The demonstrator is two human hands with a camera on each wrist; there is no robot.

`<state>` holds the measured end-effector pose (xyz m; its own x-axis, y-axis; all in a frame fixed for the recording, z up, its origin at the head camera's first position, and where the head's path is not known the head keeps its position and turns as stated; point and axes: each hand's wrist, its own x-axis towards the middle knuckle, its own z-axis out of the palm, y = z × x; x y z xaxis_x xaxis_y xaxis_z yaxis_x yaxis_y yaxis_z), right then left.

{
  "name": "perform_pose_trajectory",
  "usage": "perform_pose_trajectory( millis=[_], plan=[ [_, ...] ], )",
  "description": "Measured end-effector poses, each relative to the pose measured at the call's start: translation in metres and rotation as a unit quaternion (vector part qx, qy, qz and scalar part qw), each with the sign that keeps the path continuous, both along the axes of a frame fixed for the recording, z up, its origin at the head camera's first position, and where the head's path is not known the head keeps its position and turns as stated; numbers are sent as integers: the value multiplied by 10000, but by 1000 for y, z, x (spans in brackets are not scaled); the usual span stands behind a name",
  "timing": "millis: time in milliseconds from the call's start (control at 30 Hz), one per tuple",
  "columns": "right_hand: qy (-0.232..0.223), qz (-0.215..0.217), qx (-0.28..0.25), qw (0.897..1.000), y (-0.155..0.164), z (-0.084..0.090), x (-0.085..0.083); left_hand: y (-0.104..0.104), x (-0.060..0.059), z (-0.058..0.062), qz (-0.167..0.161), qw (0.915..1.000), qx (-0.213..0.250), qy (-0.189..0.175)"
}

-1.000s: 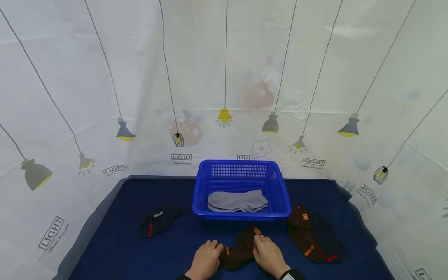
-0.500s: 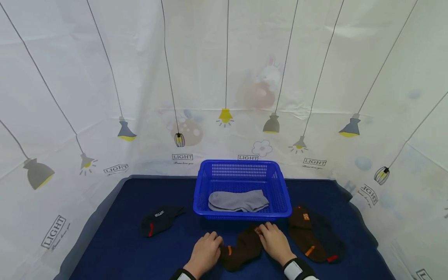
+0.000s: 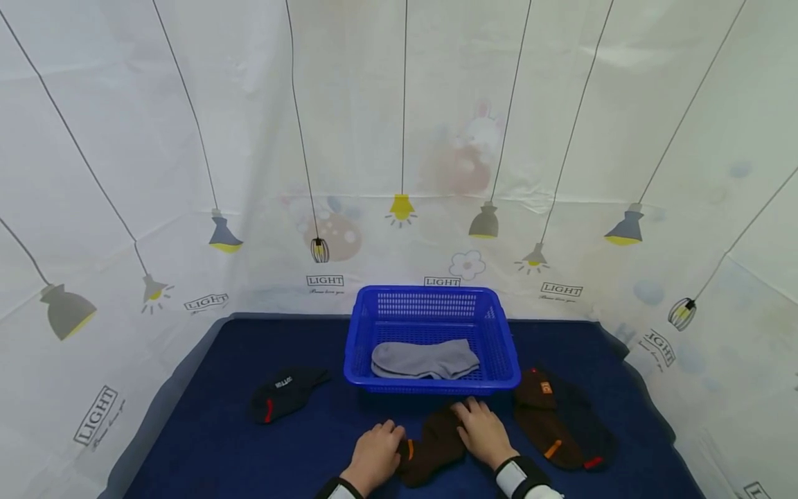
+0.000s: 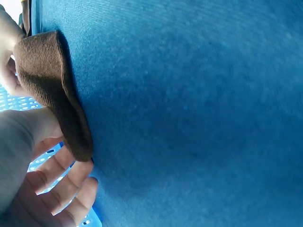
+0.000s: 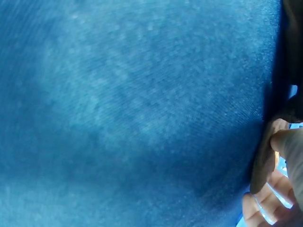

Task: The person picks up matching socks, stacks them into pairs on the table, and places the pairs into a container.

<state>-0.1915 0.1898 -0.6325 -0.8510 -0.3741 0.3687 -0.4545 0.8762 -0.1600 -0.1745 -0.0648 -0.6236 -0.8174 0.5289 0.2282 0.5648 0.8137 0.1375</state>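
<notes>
A brown sock with an orange stripe lies on the dark blue cloth, in front of the basket, between my two hands. My left hand holds its striped toe end; in the left wrist view the thumb lies over the brown fabric and the fingers reach round its tip. At the cuff end, my right hand has thumb and fingers on the sock. The right wrist view shows the thumb pressed on the brown edge, with fingers beyond. The cuff's orange logo is now covered.
A blue plastic basket with grey socks inside stands at the back middle. On the left lies a black sock with a red stripe. To the right, a brown sock and another black sock overlap.
The right hand moved up to the sock's cuff corner, then settled slightly lower with fingers over the logo. The left hand shifted slightly right and down at the toe. The sock barely moved.
</notes>
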Motion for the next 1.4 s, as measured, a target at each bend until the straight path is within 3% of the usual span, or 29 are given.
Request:
perform_pose_trajectory(
  millis=[200, 567, 867, 1200, 1400],
  plan=[
    [-83, 15, -159, 9998, 0, 1, 1, 0, 1, -3, 29, 9995, 299, -106],
    [-463, -245, -384, 9979, 13, 17, 9, -22, -2, 6, 443, 9951, 674, -565],
    [-416, -322, -548, 9971, 23, 23, 17, -28, -7, 12, 539, 9945, 785, -440],
    [-867, -490, -521, 9937, 25, 19, 23, -26, -7, 5, 576, 9929, 786, -685],
    [-690, -495, -543, 9949, 30, 26, 26, -28, -6, 6, 551, 9953, 751, -277]
  ],
)
